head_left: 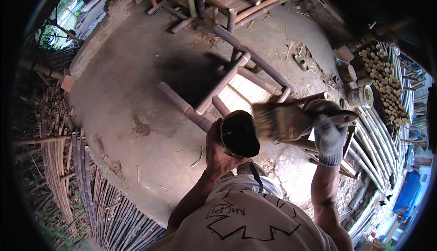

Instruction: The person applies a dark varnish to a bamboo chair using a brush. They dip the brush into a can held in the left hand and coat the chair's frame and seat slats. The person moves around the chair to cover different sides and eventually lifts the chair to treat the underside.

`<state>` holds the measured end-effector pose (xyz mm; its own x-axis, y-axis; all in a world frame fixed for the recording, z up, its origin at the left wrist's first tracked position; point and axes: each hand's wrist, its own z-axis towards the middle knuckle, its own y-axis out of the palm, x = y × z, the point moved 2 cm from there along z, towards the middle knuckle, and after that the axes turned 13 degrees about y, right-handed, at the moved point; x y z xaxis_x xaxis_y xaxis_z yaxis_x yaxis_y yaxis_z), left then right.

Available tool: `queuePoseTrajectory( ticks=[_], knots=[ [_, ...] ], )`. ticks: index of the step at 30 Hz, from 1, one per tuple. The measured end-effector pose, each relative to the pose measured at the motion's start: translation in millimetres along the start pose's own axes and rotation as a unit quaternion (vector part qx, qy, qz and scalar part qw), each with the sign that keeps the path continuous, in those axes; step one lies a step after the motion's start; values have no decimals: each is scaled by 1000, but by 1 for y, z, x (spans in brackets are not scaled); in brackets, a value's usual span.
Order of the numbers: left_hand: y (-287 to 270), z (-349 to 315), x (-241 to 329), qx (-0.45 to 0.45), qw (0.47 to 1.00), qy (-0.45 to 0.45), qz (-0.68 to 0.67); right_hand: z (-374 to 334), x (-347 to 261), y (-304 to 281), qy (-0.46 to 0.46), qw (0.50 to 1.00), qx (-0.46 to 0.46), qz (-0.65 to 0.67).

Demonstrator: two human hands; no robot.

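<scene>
One container is showing in the head view: a round tin can with a pale printed label, its open top rim facing right. It is standing at the right edge of the earthen floor, just beside the stacked bamboo poles. No signs or screens are appearing anywhere in the view.
</scene>
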<state>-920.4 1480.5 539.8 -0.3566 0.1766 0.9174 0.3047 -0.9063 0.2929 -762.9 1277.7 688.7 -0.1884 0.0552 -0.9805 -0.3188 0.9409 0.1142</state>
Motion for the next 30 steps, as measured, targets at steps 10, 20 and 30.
queuePoseTrajectory(
  ticks=[10,20,30],
  knots=[
    [43,8,14,-68,941,128,307,-18,1,38,-71,904,-90,-411],
    [70,21,-1,-98,944,112,296,-9,5,18,-111,872,-67,-473],
    [23,53,-2,-130,943,93,291,11,28,63,-117,857,-31,-501]
  ],
)
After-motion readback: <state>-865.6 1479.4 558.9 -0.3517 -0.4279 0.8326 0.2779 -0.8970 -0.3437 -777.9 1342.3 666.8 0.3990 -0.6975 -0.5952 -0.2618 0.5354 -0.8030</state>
